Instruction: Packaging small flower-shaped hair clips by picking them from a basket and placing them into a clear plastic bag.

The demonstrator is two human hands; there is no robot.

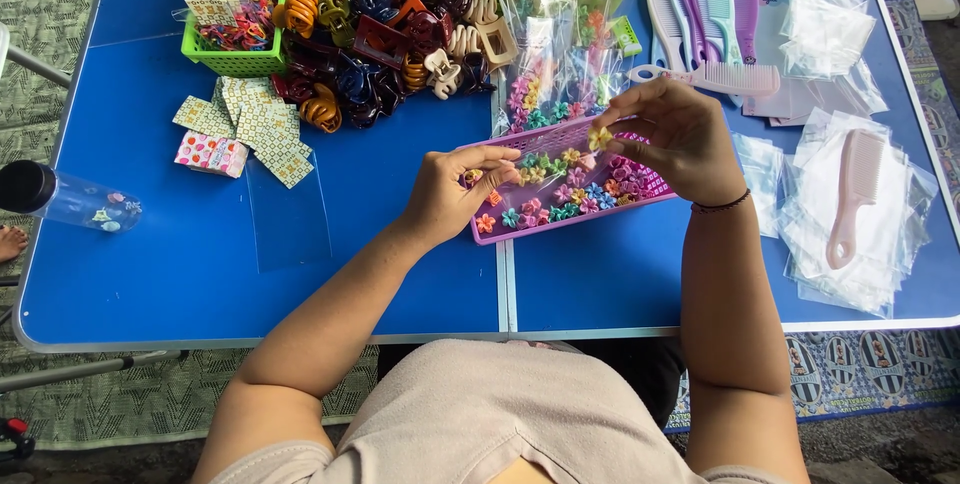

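Note:
A shallow purple tray [640, 184] on the blue folding table [200, 254] holds several tiny flower-shaped hair clips [570, 194] in mixed colours. My right hand [680, 139] hovers over the tray's far edge, pinching a small yellow flower clip [599, 137] between thumb and fingers. My left hand [455, 189] rests at the tray's left end, fingers curled around a few small clips, fingertips pointing into the tray.
A pile of large claw hair clips [385, 44] lies behind the tray, beside two green baskets [235, 62]. Pastel combs [700, 4] and clear plastic bags [850, 214] fill the right side. Patterned cards [255, 129] and a bottle [65, 199] sit at the left.

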